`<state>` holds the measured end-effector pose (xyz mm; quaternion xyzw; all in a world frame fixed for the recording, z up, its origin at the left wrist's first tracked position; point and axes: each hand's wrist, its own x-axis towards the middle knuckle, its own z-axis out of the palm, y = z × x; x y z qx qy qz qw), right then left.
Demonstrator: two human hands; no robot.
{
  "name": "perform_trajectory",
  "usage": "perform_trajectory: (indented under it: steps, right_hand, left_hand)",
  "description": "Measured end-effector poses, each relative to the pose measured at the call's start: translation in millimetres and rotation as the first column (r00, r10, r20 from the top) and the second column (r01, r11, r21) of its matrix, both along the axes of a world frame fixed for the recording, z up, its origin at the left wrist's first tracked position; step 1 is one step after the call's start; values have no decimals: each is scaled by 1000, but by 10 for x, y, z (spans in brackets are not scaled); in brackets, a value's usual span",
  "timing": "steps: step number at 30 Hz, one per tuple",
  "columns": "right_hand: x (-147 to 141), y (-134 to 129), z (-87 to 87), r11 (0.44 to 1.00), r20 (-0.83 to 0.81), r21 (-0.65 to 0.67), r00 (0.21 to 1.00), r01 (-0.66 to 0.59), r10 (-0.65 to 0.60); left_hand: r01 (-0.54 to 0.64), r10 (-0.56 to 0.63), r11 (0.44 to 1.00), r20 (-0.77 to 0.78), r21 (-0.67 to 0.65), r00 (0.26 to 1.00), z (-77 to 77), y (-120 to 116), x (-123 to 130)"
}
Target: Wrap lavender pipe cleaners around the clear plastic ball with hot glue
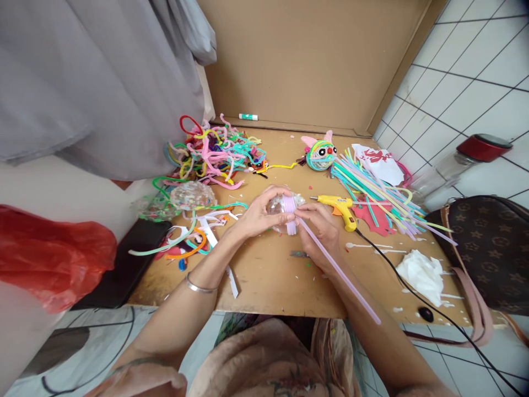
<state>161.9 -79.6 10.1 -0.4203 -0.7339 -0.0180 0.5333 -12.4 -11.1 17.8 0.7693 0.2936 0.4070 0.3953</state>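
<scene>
My left hand is closed around a clear, rounded plastic piece, which looks like part of a bottle. Lilac pipe cleaner is wrapped in a band about its middle. With thumb and fingers, my right hand pinches a lilac pipe cleaner against that band, and its long straight end slants down over my right forearm. The plastic's underside is hidden by my hands. Just right of my right hand lies a yellow glue gun, its nozzle pointing left.
A tangle of colourful pipe cleaners covers the back left. At the back right stand a decorated animal head and a bundle of straight pipe cleaners. Crumpled tissue, a black cord and a brown bag occupy the right side.
</scene>
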Motion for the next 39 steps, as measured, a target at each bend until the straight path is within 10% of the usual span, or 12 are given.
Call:
perform_trajectory:
  steps: [39]
  right_hand:
    - [33, 30, -42, 999, -14, -44, 1000, 3, -4]
  left_hand:
    - [69, -15, 965, -210, 253, 978, -124, 27, 46]
